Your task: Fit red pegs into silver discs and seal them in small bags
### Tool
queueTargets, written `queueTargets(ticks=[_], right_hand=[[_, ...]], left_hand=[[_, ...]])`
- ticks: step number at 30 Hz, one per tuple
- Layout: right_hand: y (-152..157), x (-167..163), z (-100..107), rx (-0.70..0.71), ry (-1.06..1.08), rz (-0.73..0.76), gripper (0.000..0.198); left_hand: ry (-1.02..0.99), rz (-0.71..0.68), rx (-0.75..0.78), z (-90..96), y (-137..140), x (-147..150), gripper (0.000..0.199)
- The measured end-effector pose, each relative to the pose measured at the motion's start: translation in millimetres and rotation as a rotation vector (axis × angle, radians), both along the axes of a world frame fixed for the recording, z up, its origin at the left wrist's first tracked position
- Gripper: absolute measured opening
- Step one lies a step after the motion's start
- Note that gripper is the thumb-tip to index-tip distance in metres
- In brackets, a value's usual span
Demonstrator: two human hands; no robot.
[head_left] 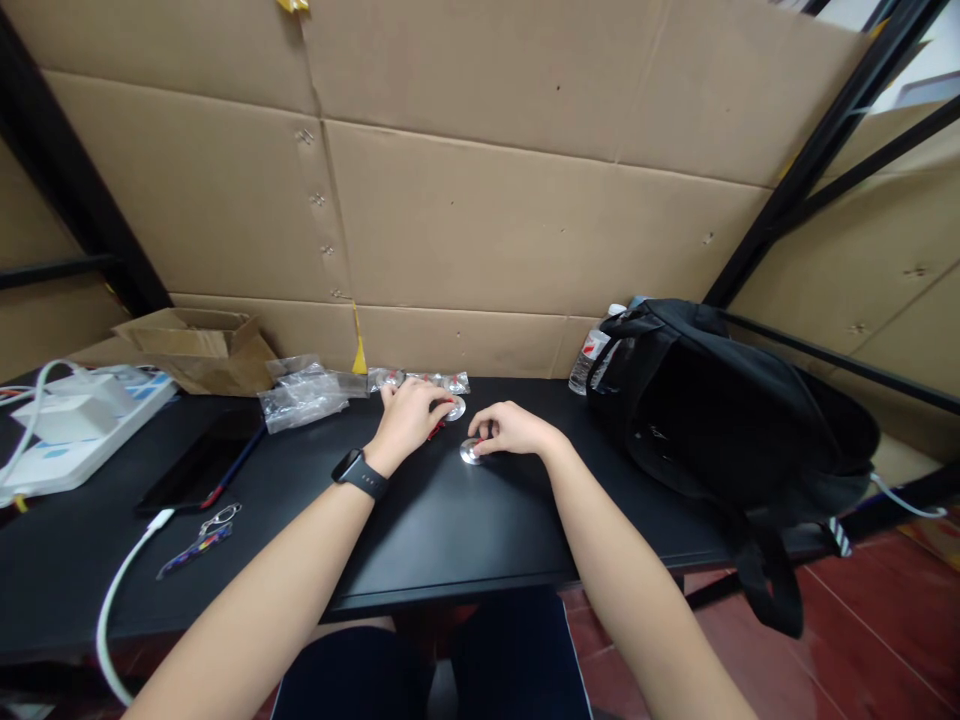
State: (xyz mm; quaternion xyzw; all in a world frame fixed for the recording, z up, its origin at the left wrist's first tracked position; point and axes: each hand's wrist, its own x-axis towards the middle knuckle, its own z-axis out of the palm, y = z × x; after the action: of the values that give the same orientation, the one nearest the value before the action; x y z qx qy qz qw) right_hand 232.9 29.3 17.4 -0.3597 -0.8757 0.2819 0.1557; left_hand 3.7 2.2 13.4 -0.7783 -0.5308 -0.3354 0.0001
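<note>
My left hand (411, 418), with a black watch (360, 472) on its wrist, is closed with thumb and fingers at a small shiny silver disc (456, 408). Something red shows beneath those fingers; its kind is unclear. To the right, my right hand (514, 428) has its fingers curled down onto a second shiny round disc (469, 453), which is on the black tabletop (442, 530). Just behind my left hand lie small clear packets (456, 382) with bits of red in them.
Crumpled clear plastic bags (304, 395) and an open cardboard box (202, 350) are at the back left. Nearer are a power strip (90, 445), a dark tablet or phone (199, 465) and a keyring (199, 545). A water bottle (589, 358) and black backpack (720, 410) stand right.
</note>
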Motion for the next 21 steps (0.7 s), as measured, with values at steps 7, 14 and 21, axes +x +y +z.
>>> queueTargets(ticks=[7, 14, 21], right_hand=[[2, -4, -8, 0.052, -0.067, -0.05, 0.009], [5, -5, -4, 0.136, 0.179, -0.17, 0.012], [11, -26, -23, -0.154, 0.614, -0.213, 0.03]], left_hand=[[0.002, 0.024, -0.013, -0.8, 1, -1, 0.02], [-0.129, 0.012, -0.169, 1.1, 5, -1, 0.021], [-0.348, -0.074, -0.255, -0.6, 5, 5, 0.018]])
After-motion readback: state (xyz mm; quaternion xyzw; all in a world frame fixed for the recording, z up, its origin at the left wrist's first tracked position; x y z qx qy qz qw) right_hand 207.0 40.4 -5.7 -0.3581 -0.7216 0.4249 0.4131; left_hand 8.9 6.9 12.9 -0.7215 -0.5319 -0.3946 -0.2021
